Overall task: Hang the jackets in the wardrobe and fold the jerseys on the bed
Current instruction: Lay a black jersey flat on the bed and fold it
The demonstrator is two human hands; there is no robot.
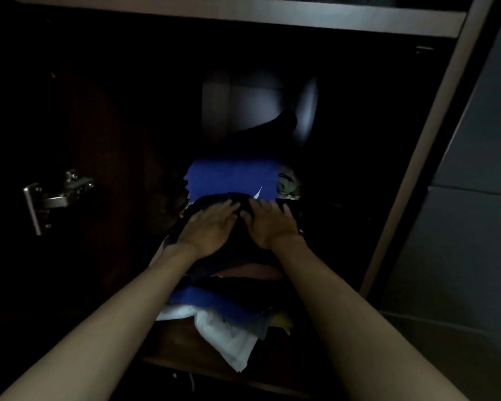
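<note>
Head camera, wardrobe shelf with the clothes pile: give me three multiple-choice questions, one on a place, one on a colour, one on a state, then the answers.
1. Where do both hands rest?
A. on the dark garment topping the pile
B. on the metal hinge
C. on the shelf board above

2. What colour is the folded garment just behind the hands?
A. red
B. blue
C. yellow

3. How do the hands' fingers lie?
A. curled into fists
B. pinching a hanger
C. fairly straight, laid flat on cloth

Answers:
1 A: the left hand and right hand lie side by side on the dark garment, far from the hinge.
2 B: the folded garment behind them is plainly blue.
3 C: the fingers spread over the cloth, with no closed grip showing.
</note>
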